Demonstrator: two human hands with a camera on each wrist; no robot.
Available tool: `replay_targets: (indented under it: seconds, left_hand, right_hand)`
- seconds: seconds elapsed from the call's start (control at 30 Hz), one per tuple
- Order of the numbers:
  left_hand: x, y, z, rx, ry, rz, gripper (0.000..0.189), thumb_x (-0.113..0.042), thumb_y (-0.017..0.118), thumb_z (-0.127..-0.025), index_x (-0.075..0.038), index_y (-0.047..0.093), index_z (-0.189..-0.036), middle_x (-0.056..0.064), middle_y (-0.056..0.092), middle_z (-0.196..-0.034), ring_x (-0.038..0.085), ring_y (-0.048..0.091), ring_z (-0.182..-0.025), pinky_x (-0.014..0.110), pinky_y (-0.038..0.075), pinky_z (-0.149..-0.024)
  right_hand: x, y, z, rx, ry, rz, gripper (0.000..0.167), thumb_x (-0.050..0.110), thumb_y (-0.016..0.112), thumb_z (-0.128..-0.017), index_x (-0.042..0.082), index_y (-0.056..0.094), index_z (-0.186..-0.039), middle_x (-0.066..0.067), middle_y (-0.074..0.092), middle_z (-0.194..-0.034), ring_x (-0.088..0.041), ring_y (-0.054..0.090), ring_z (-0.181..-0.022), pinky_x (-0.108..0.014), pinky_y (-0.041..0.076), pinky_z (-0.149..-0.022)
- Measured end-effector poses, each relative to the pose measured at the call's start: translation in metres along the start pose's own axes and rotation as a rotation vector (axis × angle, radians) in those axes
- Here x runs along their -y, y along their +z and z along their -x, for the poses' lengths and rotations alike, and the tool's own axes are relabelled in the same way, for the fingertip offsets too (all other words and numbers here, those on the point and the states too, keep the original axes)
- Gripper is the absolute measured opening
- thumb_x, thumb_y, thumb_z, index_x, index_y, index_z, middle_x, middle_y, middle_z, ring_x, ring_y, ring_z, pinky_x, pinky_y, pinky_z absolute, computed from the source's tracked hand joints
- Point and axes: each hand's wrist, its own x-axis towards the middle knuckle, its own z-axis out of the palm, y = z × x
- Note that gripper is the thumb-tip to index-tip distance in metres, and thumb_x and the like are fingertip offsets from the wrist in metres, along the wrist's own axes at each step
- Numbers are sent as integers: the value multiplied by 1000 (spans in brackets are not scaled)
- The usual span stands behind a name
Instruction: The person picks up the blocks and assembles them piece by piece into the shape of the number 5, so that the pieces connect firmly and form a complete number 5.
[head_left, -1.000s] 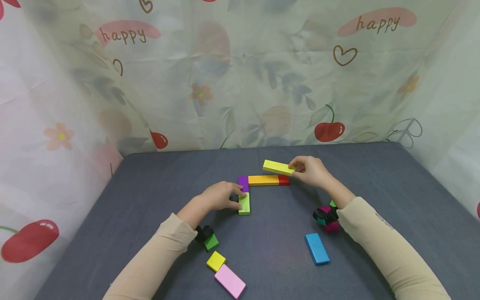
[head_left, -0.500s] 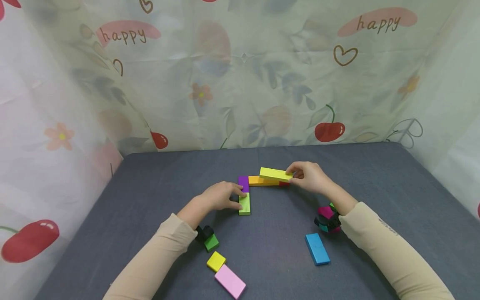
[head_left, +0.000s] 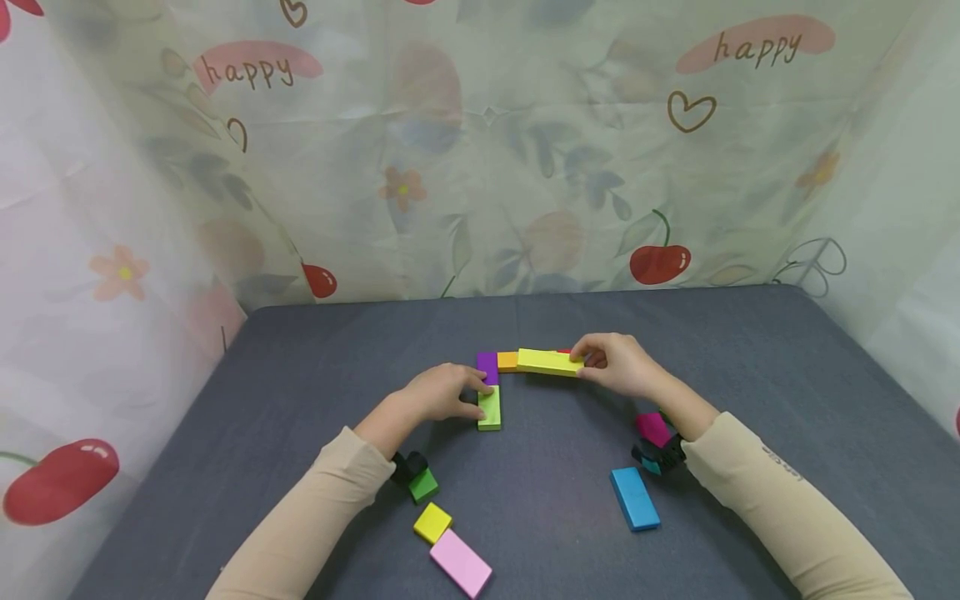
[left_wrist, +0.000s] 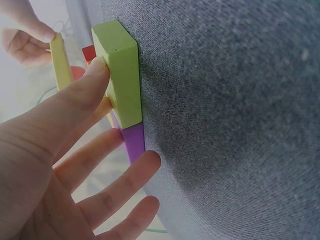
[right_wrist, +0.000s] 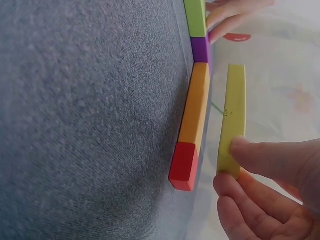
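Note:
My right hand (head_left: 618, 364) pinches one end of a long yellow block (head_left: 547, 362) between thumb and fingers. The right wrist view shows this block raised above a flat row of an orange block (right_wrist: 195, 105) and a red block (right_wrist: 183, 164). At the row's left end sits a purple block (head_left: 487, 363), and a lime-green block (head_left: 489, 410) extends from it towards the person, making a corner. My left hand (head_left: 438, 392) rests its thumb and index finger on top of the lime-green block, the other fingers (left_wrist: 120, 192) loosely extended beside the purple one.
On the dark cloth-covered table (head_left: 540, 517) lie a green block (head_left: 423, 486), a yellow square block (head_left: 432, 522) and a pink block (head_left: 461, 563) near the left forearm. A blue block (head_left: 634, 498) and a magenta block (head_left: 652, 428) are by the right forearm. A patterned curtain (head_left: 487, 167) hangs behind.
My right hand has brought the yellow block down and towards the person, from behind the orange and red row to over it. The left hand has stayed in place.

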Motion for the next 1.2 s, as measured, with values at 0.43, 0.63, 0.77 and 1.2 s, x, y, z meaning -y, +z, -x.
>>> replay_targets:
  seconds: [0.43, 0.63, 0.77, 1.2]
  left_hand:
    - [1, 1, -1, -2, 6, -5, 44, -33, 70, -83, -19, 62, -124, 2, 51, -140, 25, 45, -132, 42, 37, -110]
    - [2, 1, -2, -2, 6, -14, 44, -33, 70, -83, -20, 62, -124, 2, 52, -139, 25, 45, -132, 42, 37, -110]
    - [2, 2, -2, 2, 2, -20, 45, -34, 70, -83, -20, 62, -125, 2, 51, -140, 24, 45, -132, 41, 37, -110]
    - [2, 2, -3, 12, -17, -10, 45, -33, 70, -83, -21, 62, -125, 2, 51, -140, 24, 45, -132, 42, 37, -110]
  right_hand:
    - [3, 7, 4, 46, -56, -14, 18, 7, 70, -82, 4, 66, -99, -12, 67, -99, -18, 63, -82, -33, 57, -76]
    - [5, 10, 5, 71, -52, -18, 18, 7, 69, -82, 5, 66, -99, -10, 67, -98, -17, 63, -83, -32, 57, -76]
    - [6, 10, 6, 85, -51, -16, 18, 8, 69, -83, 5, 65, -100, -9, 68, -97, -16, 64, -83, -31, 57, -76]
    - [3, 14, 6, 114, -85, -18, 17, 5, 69, -82, 5, 66, -99, -10, 68, -98, -17, 65, -82, -31, 58, -75]
